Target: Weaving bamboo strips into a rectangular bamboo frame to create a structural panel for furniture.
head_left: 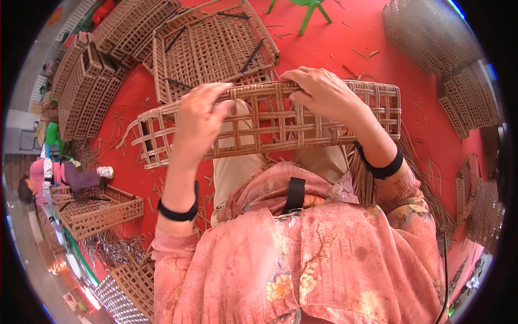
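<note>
A brown woven rattan basket [275, 139] stands on its side across my lap, its open-lattice wall facing up toward me. Over its far rim, my right hand [324, 96] is closed, with fingers across the edge and the thumb on the near side. Slightly blurred, my left hand [200, 116] is in front of the left part of the lattice, near the same rim. Its thumb and fingers are spread apart and point right; whether they touch the weave is unclear. A loose strand [127, 129] sticks out from the basket's left end.
Beyond the basket lies a larger tray-like woven basket [216, 51] with black corner straps. Stacked baskets [89, 89] stand at left, others [431, 38] at far right. A green stool [310, 11], scattered cane scraps and long canes [426, 189] lie about. Another person [70, 175] works at left.
</note>
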